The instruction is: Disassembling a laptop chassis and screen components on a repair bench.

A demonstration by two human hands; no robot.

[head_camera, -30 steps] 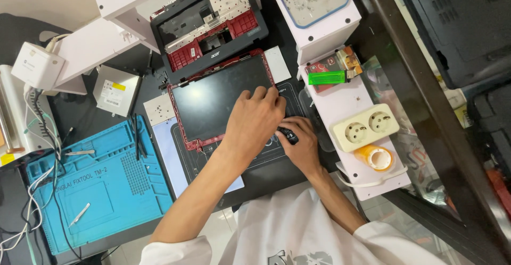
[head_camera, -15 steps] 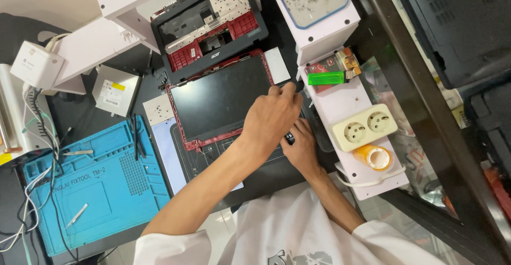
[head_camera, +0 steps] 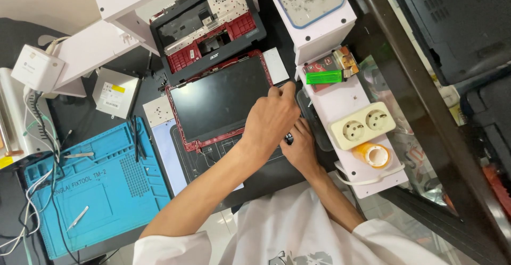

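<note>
Left hand [head_camera: 271, 118] shifted rightward past laptop screen [head_camera: 221, 102], right hand [head_camera: 301, 148] beneath

This is an electronics repair workshop. A blue silicone repair mat [head_camera: 101, 190] with moulded compartments lies on the dark bench, tweezers [head_camera: 139, 142] and small metal tools resting on it. A laptop screen panel in a red frame [head_camera: 221, 102] sits opened beside a stripped red and black laptop chassis [head_camera: 210, 30]. A removed optical drive [head_camera: 114, 92], loose cables [head_camera: 37, 137] and a double socket [head_camera: 362, 125] surround them.
</note>
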